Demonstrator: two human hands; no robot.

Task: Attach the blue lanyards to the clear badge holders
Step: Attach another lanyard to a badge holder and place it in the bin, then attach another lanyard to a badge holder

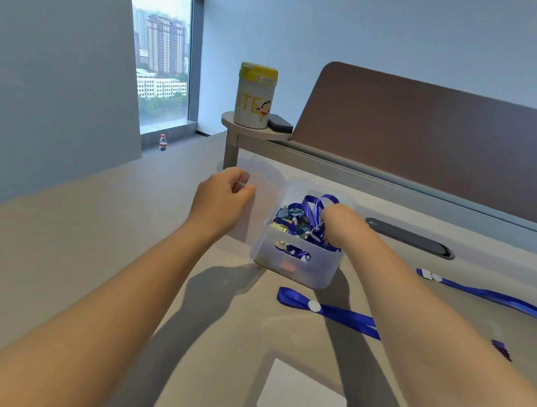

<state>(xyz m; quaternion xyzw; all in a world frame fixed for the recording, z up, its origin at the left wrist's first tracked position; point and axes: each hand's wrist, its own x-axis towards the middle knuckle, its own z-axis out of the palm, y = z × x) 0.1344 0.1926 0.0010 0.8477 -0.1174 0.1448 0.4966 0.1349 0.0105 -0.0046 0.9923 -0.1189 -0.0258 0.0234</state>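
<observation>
Nearest me on the beige desk [102, 254], a clear badge holder with a white card [301, 397] lies flat between my forearms. Beyond it a blue lanyard [326, 310] with a white clasp stretches across the desk under my right arm, and a second blue lanyard [485, 292] lies farther off to the right. Past those stands a translucent bin [297, 265] filled with blue lanyards and colourful bits. My right hand [344, 223] is down in the bin, fingers closed around a bunch of blue lanyard loops [317, 204] that rise above the rim. My left hand [221, 198] is just left of the bin, thumb and fingers pinched on the edge of a clear badge holder [257, 202] held upright. Farther back, a yellow-lidded canister [254, 96] and a dark case [280, 124] sit on a small shelf before the brown partition [443, 133].
</observation>
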